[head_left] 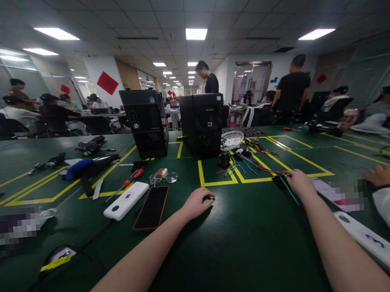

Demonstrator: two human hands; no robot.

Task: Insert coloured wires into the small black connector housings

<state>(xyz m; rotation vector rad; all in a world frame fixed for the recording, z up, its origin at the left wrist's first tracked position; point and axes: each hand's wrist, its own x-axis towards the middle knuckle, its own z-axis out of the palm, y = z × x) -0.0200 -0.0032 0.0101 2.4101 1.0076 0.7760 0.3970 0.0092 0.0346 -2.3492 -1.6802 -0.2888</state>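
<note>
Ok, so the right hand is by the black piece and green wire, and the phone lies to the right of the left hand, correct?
Not quite: in the head view the phone lies to the left of the left hand. The right hand is by the black piece and green wire.

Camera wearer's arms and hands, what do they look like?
The left hand and right hand are ungloved, with no watch or bracelet showing. The left arm and right arm are bare almost down to the picture's lower edge. Whether there are rings, I can't tell.

green table (242, 236) | black towers (207, 125) | phone (151, 208) | glasses (172, 178) | red screwdriver (137, 173) | coloured wires (247, 165)
</note>
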